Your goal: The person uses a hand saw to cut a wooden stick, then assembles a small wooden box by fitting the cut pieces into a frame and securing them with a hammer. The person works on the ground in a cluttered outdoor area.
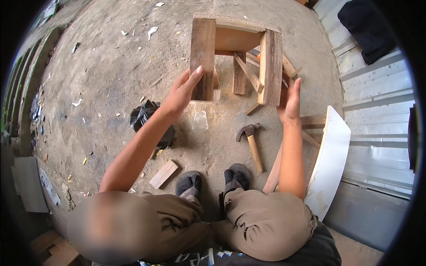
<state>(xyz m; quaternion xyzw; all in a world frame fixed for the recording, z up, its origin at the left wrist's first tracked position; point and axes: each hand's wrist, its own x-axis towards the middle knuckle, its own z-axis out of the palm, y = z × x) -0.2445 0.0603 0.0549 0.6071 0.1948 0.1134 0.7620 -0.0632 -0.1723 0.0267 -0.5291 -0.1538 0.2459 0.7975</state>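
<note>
Between my hands is a small wooden stool (pixel 203 57), built of rough planks with a flat top at the far end and its legs toward me. My left hand (pixel 184 88) is closed on the left front leg, thumb on its face and the other fingers behind. At the right front leg (pixel 271 66), my right hand (pixel 290 101) presses from the outer side; its fingers are partly hidden behind the wood. A slanted stick (pixel 248 72) shows between the legs. On the floor nearer me lies a claw hammer (pixel 253 144) with a wooden handle.
A black plastic bag (pixel 142 114) sits left of my feet, with a short wood block (pixel 163 174) nearby. To my right, a white board (pixel 333 155) leans by wooden pieces and a corrugated metal wall (pixel 377 84). Black cloth (pixel 368 26) hangs there. Scraps litter the concrete floor (pixel 111 75).
</note>
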